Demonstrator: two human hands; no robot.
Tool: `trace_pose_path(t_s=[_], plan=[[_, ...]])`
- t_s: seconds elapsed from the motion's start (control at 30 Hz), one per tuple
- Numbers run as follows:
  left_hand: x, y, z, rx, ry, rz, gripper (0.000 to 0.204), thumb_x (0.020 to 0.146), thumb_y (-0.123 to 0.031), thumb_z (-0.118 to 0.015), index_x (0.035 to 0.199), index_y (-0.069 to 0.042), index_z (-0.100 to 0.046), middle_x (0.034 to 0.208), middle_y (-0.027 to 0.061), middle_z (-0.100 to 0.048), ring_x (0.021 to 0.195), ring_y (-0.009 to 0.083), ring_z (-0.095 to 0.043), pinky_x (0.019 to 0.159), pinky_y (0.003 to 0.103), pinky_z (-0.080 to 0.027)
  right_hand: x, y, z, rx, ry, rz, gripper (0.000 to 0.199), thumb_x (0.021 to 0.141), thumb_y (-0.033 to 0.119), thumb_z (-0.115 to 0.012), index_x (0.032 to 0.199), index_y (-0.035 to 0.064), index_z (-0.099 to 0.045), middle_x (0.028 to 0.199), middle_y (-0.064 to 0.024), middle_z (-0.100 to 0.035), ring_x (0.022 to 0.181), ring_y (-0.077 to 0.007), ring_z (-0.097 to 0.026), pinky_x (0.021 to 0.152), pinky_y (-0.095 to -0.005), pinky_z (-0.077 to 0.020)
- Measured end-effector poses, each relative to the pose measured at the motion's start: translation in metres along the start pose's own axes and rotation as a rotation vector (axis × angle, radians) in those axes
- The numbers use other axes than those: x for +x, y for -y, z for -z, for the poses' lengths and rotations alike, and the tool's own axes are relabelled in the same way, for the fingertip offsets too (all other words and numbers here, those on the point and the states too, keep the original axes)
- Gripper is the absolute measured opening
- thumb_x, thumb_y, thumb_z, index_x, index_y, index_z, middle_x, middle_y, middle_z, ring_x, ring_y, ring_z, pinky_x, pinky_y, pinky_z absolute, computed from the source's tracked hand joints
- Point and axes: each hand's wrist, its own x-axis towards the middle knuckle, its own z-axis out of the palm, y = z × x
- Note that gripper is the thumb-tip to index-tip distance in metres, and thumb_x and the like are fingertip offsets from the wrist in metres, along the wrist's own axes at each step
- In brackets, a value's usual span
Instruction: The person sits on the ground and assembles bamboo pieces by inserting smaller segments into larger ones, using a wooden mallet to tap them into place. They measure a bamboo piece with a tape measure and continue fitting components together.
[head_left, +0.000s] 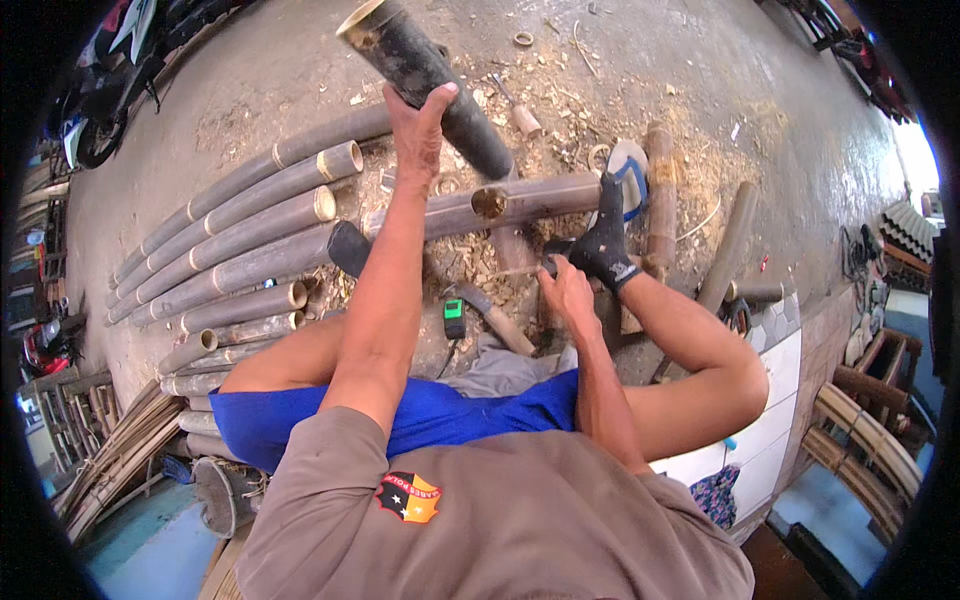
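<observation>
A shaving-strewn concrete floor (pixel 250 60) spreads beneath the work. Bamboo poles (pixel 260 232) lie side by side at left, probably for orderly reach; a motorcycle (pixel 112 85) stands upper left. Upper centre, the left hand (pixel 418 130) clasps a dark bamboo tube (pixel 465 115) around its middle, seemingly for balance. The right hand (pixel 570 297) curls near the dark-socked foot (pixel 605 240), its contents unclear.

Set on the head, left of a side-by-side pair. Looking steeply down and forward, upright and fisheye-wide, over the shirt (pixel 540 500) to left hand (pixel 417 135), right hand (pixel 569 296) and floor (pixel 270 85); nearest the shirt.
</observation>
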Motion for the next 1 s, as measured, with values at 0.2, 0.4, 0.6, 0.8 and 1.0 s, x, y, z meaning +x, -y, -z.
trace_pose_path(t_s=[0.2,0.4,0.6,0.8,1.0], plan=[[-0.041,0.010,0.013,0.160,0.058,-0.085,0.057,0.079,-0.016,-0.088,0.124,-0.002,-0.056,0.111,0.0071,-0.067,0.101,0.0195,-0.065,0.095,0.036,-0.052,0.000,0.004,-0.011,-0.030,-0.016,0.130,0.047,0.093,0.037,-0.066,0.125,0.0028,-0.066,0.100,-0.0330,-0.071,0.098,-0.0503,-0.069,0.085,-0.0566,-0.0557],[-0.072,0.014,0.023,0.284,0.029,-0.047,0.058,0.077,-0.016,-0.090,0.123,-0.002,-0.057,0.107,0.0063,-0.068,0.097,0.0187,-0.066,0.090,0.035,-0.054,0.001,0.015,-0.003,-0.030,0.021,0.124,0.048,0.094,0.037,-0.064,0.127,0.0013,-0.065,0.103,-0.0335,-0.070,0.102,-0.0503,-0.068,0.090,-0.0558,-0.0542],[-0.077,0.015,0.015,0.330,0.091,-0.046,0.069,0.075,-0.022,-0.092,0.128,-0.004,-0.051,0.111,0.0101,-0.070,0.099,0.0196,-0.069,0.091,0.035,-0.055,0.006,0.022,0.009,0.006,0.012,0.142,0.049,0.096,0.040,-0.064,0.125,0.0007,-0.065,0.107,-0.0322,-0.070,0.104,-0.0498,-0.067,0.091,-0.0544,-0.0534],[-0.080,0.019,-0.003,0.476,0.079,-0.062,0.075,0.070,-0.028,-0.094,0.128,-0.005,-0.052,0.114,0.0146,-0.071,0.103,0.0268,-0.071,0.091,0.039,-0.056,0.046,0.071,0.075,0.070,-0.162,0.326,0.056,0.099,0.050,-0.058,0.127,0.0022,-0.064,0.110,-0.0325,-0.069,0.104,-0.0518,-0.066,0.091,-0.0565,-0.0523],[-0.085,0.009,-0.015,0.655,0.129,-0.192,0.072,0.067,-0.030,-0.094,0.125,-0.008,-0.057,0.115,0.0128,-0.069,0.107,0.0323,-0.069,0.090,0.042,-0.055,0.057,0.256,0.233,-0.164,-0.442,0.844,0.065,0.099,0.064,-0.052,0.117,0.0037,-0.068,0.103,-0.0264,-0.073,0.102,-0.0451,-0.070,0.086,-0.0528,-0.0534]])
